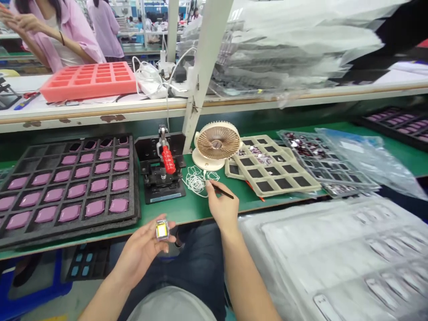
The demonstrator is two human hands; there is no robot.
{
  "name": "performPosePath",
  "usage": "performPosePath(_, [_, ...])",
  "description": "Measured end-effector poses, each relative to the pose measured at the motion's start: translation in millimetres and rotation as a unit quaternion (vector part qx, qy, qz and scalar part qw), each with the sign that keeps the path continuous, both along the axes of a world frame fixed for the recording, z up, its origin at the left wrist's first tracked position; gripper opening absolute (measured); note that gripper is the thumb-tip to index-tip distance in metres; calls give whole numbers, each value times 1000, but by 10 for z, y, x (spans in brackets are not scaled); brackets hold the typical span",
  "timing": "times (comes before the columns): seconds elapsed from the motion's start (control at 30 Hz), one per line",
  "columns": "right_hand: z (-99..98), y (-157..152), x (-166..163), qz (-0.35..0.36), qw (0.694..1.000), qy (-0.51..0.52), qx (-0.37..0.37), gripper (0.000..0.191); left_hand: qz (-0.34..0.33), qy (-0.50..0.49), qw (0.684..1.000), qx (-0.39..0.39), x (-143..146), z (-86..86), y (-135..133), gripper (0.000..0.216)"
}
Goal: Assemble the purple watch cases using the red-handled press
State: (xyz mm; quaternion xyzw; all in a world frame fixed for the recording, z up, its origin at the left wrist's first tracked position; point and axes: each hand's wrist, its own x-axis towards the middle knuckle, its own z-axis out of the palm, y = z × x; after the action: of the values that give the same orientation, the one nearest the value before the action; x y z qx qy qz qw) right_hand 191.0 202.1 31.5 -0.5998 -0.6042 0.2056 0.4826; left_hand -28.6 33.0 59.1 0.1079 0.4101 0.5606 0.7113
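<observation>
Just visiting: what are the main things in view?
Workbench: one, green, across middle
Watch-shaped cases: many, pink, left tray
Compartment tray: one stack, black, bench left
Toggle clamp: one, black and red, beside tray
Desk fan: one, cream, bench centre
Cable: one tangle, white, by fan
Divided trays: at least two, beige, right of fan
Plastic bag: one, clear, bench right
Foam tray: one, coral, upper-left shelf
Plastic-wrapped stacks: two, whitish, shelf and lower right
Co-workers: at least two, pinkish tops, background
Square piece: one, white-yellow, left hand
Slim tool: one, dark, right hand
Left hand: one, lower centre
Right hand: one, centre
</observation>
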Motion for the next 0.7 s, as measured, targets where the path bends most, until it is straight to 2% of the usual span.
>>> performPosePath(0.1, [173,77,221,-42,998,-42,-34,51,2,-4,1000,-7,7,-53,-6,48])
performPosePath(0.17, [350,301,456,-98,991,-79,-51,51,-1,-12,1000,-3,14,-97,-1,51])
performPosePath(0.27, [629,856,869,-178,971,-135,-88,43,-17,-31,999,2,40,-151,7,49])
performPosePath(0.37, [796,1454,1214,-206,944,-192,-171,35,-31,-40,999,2,64,-176,-15,40])
performPosePath(0.5, [798,1984,1467,-182,909,-270,-261,36,-30,-46,998,4,50,-187,-108,36])
performPosePath(0.7, [652,2342,1613,-91,867,-381,-306,36,-24,-45,998,-24,24,-300,-259,41])
